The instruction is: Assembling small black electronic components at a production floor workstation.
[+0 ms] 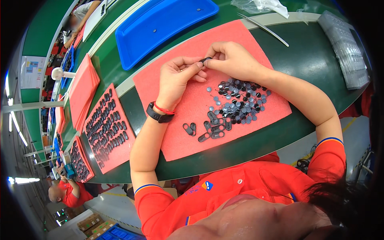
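The green bench (304, 60) carried a red foam mat (188, 132). A blue tray (160, 24) lay at eleven o'clock from the mat. The left hand (176, 80) and right hand (232, 60) met near the mat's twelve o'clock edge, both pinching one small black part (205, 60). A pile of small discs (238, 102) lay at five o'clock from the hands.

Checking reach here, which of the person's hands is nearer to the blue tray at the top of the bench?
Left. The left hand is on the red foam mat just below the blue tray. The right hand lies further to the tray's right, pinching a small black part with the left.
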The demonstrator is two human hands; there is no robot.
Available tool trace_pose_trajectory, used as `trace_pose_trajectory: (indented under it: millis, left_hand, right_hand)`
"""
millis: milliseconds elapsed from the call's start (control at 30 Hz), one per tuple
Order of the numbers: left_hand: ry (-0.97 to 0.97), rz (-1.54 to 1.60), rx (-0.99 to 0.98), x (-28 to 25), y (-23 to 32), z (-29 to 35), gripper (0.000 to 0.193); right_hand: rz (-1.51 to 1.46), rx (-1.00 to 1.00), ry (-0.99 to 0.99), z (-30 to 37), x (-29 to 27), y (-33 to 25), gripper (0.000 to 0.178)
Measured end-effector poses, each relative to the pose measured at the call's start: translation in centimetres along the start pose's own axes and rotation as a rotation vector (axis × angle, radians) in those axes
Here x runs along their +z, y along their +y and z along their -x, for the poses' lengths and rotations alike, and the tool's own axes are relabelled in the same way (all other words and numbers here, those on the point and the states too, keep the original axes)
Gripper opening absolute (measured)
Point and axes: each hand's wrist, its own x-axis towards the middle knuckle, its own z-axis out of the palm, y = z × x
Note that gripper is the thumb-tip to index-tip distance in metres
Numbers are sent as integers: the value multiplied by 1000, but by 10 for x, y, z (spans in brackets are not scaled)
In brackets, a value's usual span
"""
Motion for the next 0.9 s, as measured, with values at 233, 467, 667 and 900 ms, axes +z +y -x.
trace_pose_trajectory:
  millis: [233, 467, 667, 900]
  left_hand:
    - [-19, -2, -12, -1, 0, 0, 18]
    - [-10, -47, -53, 0, 3, -1, 16]
    - [-4, -46, -63, 1, 3, -1, 14]
    - [2, -48, -65, 1, 3, -2, 14]
  right_hand:
    - [24, 9, -16, -2, 0, 1, 16]
    - [51, 50, -33, -4, 0, 1, 15]
    - [51, 57, -37, -5, 1, 3, 15]
    - [60, 37, -26, -5, 2, 5, 15]
